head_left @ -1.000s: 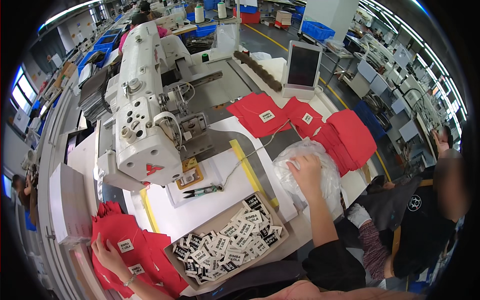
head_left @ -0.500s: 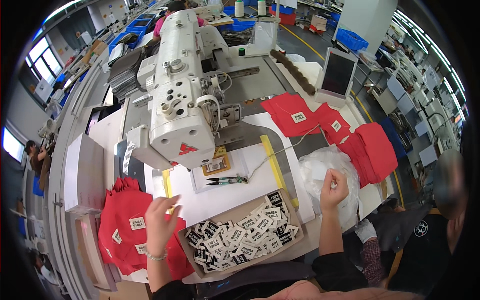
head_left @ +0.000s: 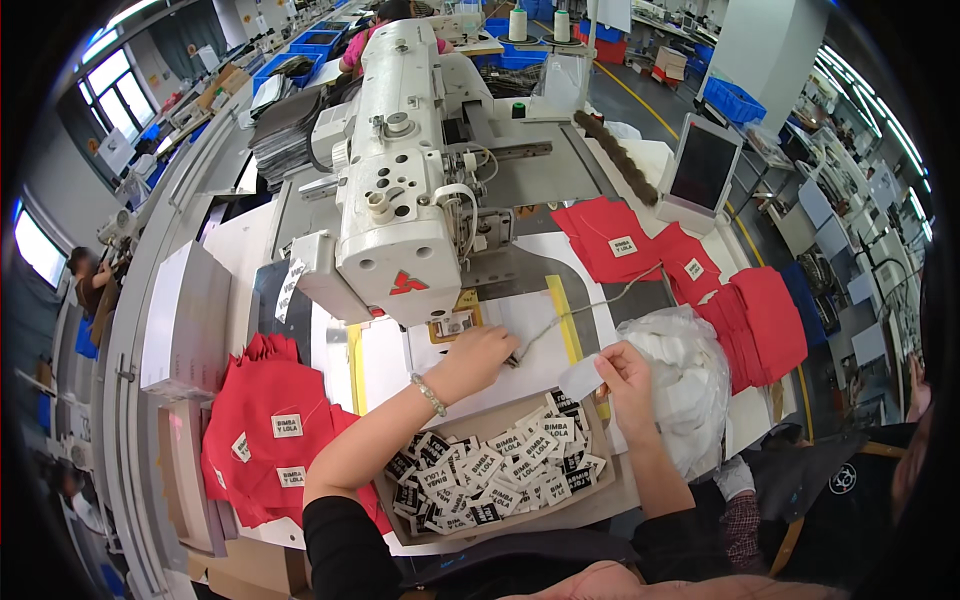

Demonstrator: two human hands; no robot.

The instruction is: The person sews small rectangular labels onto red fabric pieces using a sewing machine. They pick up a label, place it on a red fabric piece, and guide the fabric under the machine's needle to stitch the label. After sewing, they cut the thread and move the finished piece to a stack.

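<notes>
My left hand reaches onto the white board below the white sewing machine head, fingers curled over thread snips on a cord, mostly hidden by them. My right hand pinches a small white translucent piece beside a crumpled clear plastic bag of white material. A shallow cardboard box of black and white labels lies below both hands. Red fabric pieces with labels are piled at left and spread at right.
A screen unit, brown fuzzy strip, white carton and grey stack surround the machine. A co-worker's gloved hand is at lower right. Other workers and blue bins are beyond.
My left hand has left the red pile and moved onto the board at the snips. My right hand has come off the plastic bag, moving left with a white piece.
</notes>
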